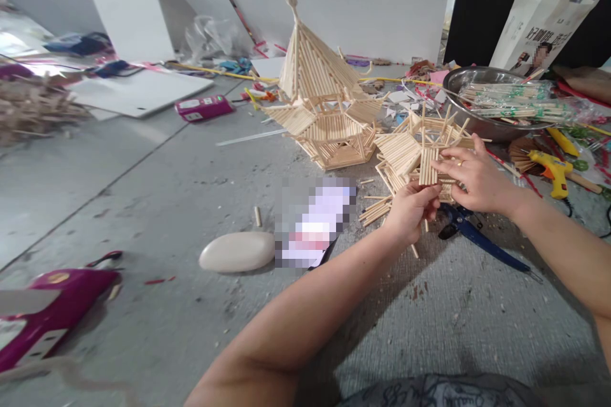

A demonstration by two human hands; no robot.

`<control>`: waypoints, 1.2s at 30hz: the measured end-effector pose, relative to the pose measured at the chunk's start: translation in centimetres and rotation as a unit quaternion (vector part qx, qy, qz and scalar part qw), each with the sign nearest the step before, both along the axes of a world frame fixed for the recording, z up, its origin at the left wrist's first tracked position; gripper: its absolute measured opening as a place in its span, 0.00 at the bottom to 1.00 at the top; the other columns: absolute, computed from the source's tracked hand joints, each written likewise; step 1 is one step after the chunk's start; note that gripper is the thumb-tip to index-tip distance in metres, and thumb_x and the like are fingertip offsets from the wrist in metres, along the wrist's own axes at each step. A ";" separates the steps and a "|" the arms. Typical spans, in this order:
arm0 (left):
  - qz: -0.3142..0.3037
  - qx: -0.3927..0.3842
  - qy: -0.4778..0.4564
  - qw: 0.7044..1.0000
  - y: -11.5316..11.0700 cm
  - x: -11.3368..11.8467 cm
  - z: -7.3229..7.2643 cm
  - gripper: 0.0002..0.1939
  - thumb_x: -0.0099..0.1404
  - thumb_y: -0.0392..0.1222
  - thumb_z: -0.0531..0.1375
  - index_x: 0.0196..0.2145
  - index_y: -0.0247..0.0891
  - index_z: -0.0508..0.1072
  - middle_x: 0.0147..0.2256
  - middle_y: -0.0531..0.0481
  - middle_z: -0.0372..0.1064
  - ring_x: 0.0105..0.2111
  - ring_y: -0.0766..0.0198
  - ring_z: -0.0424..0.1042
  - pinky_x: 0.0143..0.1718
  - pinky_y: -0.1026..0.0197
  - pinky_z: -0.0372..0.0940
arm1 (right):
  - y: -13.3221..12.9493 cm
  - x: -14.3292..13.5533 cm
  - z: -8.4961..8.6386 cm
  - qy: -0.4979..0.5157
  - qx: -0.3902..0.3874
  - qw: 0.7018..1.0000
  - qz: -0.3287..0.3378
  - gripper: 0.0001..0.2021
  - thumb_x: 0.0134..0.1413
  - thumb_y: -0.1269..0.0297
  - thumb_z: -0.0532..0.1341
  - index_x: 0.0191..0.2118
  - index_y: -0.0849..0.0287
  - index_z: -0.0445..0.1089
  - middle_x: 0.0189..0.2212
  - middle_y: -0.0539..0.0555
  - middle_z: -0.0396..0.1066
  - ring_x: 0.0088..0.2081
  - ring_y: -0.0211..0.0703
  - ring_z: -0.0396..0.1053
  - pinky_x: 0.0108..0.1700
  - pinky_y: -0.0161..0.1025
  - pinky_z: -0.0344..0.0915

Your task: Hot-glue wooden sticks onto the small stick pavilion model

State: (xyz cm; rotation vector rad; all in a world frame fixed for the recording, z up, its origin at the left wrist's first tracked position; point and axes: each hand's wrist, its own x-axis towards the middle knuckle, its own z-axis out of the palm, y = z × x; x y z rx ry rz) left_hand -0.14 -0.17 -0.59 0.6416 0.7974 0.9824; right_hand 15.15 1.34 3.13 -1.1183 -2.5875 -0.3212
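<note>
A short panel of wooden sticks (428, 166) stands at the front of a small half-built stick model (398, 151), right of centre. My left hand (413, 208) is closed, thumb and fingers pinching the panel's lower end. From the right, my right hand (470, 179) holds the panel's side edge with its fingertips, one finger raised. Part of the model is hidden behind both hands. Loose sticks (376, 210) lie left of my left hand. Blue-handled pliers (491, 243) rest on the floor below my right hand.
A taller stick pagoda (329, 86) stands behind. At right are a yellow glue gun (554, 172) and a metal bowl (506, 130) of packaged sticks. A blurred phone (317, 222), a white oval case (237, 252) and a magenta device (71, 305) lie at left.
</note>
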 end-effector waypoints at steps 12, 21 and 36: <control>-0.002 -0.001 -0.009 1.000 0.1 -0.2 0.0 0.03 0.50 0.34 0.60 0.26 0.32 0.70 0.14 0.57 0.60 0.13 0.75 0.57 0.13 0.70 0.50 | 0.1 0.1 -0.2 -0.001 0.010 1.000 0.007 0.23 0.48 0.72 0.52 0.53 0.63 0.65 0.45 0.65 0.70 0.52 0.51 0.64 0.57 0.69 0.40; 0.000 0.002 0.004 1.000 0.5 -0.3 -0.2 0.05 0.50 0.36 0.59 0.26 0.31 0.71 0.13 0.55 0.61 0.12 0.74 0.56 0.14 0.69 0.50 | 0.1 0.1 -0.2 -0.003 0.011 1.000 0.005 0.23 0.48 0.72 0.52 0.53 0.61 0.65 0.45 0.63 0.70 0.52 0.51 0.64 0.57 0.69 0.39; -0.001 0.013 0.014 1.000 0.8 -0.6 -0.2 0.04 0.50 0.36 0.58 0.26 0.33 0.70 0.13 0.55 0.61 0.12 0.73 0.56 0.14 0.68 0.49 | 0.2 -0.5 -0.2 -0.018 0.024 1.000 -0.003 0.22 0.49 0.71 0.52 0.51 0.64 0.66 0.45 0.64 0.69 0.52 0.50 0.63 0.57 0.68 0.41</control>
